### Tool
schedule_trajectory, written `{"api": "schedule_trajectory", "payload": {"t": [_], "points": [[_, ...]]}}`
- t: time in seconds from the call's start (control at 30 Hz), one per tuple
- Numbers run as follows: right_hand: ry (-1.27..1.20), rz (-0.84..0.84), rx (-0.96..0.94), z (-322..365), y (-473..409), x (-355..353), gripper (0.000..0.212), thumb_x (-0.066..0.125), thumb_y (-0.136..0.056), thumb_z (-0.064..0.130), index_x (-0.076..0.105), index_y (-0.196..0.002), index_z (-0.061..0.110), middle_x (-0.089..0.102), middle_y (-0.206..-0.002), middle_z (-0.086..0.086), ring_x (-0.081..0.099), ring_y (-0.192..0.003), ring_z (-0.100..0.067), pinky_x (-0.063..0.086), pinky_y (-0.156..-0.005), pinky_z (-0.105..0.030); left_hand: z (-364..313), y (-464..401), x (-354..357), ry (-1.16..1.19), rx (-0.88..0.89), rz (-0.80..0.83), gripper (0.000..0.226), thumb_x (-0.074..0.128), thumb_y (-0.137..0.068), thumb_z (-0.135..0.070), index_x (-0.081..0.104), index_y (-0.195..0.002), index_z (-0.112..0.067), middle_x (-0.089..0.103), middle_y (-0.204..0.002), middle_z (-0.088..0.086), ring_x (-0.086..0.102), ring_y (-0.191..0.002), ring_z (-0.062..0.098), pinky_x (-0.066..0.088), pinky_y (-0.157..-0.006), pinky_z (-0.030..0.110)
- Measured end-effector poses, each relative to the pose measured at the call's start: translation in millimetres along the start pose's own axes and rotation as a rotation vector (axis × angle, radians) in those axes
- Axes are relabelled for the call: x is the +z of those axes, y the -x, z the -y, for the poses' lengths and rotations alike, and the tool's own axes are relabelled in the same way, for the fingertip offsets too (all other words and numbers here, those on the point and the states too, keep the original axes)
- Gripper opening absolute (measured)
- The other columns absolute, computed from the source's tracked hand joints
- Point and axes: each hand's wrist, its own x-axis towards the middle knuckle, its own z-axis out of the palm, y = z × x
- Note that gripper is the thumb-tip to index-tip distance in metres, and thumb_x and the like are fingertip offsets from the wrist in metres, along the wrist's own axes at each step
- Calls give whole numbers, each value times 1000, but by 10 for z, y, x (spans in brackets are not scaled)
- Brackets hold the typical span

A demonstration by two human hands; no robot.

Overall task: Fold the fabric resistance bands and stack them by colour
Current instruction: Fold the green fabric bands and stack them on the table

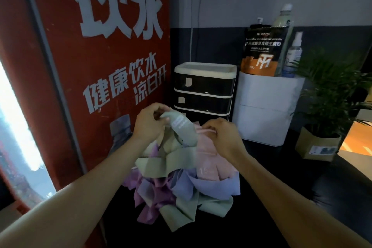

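A tangled heap of soft woven fabric resistance bands (181, 183), in sage green, lilac, periwinkle blue and pale pink, sits at the lower centre of the frame on a dark, matte table top (261, 217), with flat loops creased and overlapping, none yet folded or stacked. The left hand (149, 125), just above the heap at mid-frame, has its fingers curled tight round the top of a sage-green band (182, 129) bearing a small white label, lifting it so the loop hangs free, probably to pull it clear of the others. The right hand (219, 133), beside it to the right, pinches the upper edge of a pale pink band (207, 159) with curled fingers, seemingly holding it back while the green one is separated. Behind, at centre, stands a glossy black drawer unit with a cream rim (204, 88), a white box (265, 106) beside it carrying an orange and black powder pouch (263, 50) and bottles, a potted leafy plant (332, 90) at right, and a red panel with white lettering (100, 46) at left
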Motion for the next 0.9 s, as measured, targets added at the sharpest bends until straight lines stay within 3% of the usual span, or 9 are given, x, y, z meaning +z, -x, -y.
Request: {"api": "schedule_trajectory", "payload": {"t": [0.13, 0.3, 0.43, 0.53, 0.7, 0.8, 0.9], "points": [[54, -9, 49, -102, 15, -77, 26, 55, -88, 4, 68, -107, 13, 64, -108, -9, 60, -95, -24, 38, -71, -24, -291, -111, -70, 55, 68, -7, 24, 62, -82, 4, 64, -98, -14, 59, -91, -14, 53, -84, -6, 38, -71, -3], [129, -17, 84, -106, 55, -187, 31, 50, -89, 3, 68, -109, 18, 62, -114, -5, 58, -100, -22, 34, -67, -21, -667, -269, -11, 241, 66, -39, 24, 62, -84, 1, 65, -101, -16, 64, -99, -3, 60, -96, 10, 48, -86, 18], [110, -11, 68, -201, 77, -279, 32, 49, -88, 0, 69, -110, 13, 63, -117, -8, 57, -105, -22, 29, -65, -15, -1022, -435, -14, 473, 30, -50, 23, 60, -85, 3, 64, -98, -16, 65, -96, 0, 61, -91, 14, 53, -84, 29], [-79, -60, 105, -198, 44, -409, 29, 52, -89, 0, 67, -112, 7, 64, -118, -8, 58, -108, -22, 35, -75, -13, -1199, -437, 57, 447, 41, 34, 25, 62, -84, 3, 65, -95, -19, 65, -101, 1, 61, -95, 14, 53, -84, 28], [-607, -313, 106, 82, -150, -928, 17, 52, -95, 17, 68, -100, 14, 68, -94, 0, 63, -92, -18, 48, -80, -26, -1444, -399, 175, 483, 82, 141, 28, 61, -85, 2, 66, -91, -25, 66, -106, 5, 62, -97, 14, 52, -85, 26], [-805, -289, 17, 242, -200, -1202, 18, 48, -97, 23, 66, -97, 20, 69, -96, -4, 65, -94, -22, 52, -88, -39, -1613, -388, 222, 532, 100, 177, 28, 58, -85, 5, 65, -93, -22, 66, -101, 7, 63, -93, 18, 54, -83, 25], [-885, -270, 3, 296, -211, -1393, 13, 52, -95, 20, 62, -103, 18, 67, -100, -7, 65, -95, -24, 53, -88, -40, -1764, -360, 274, 566, 129, 250, 30, 56, -85, 8, 64, -97, -19, 66, -95, 2, 64, -90, 14, 55, -81, 23]]}}
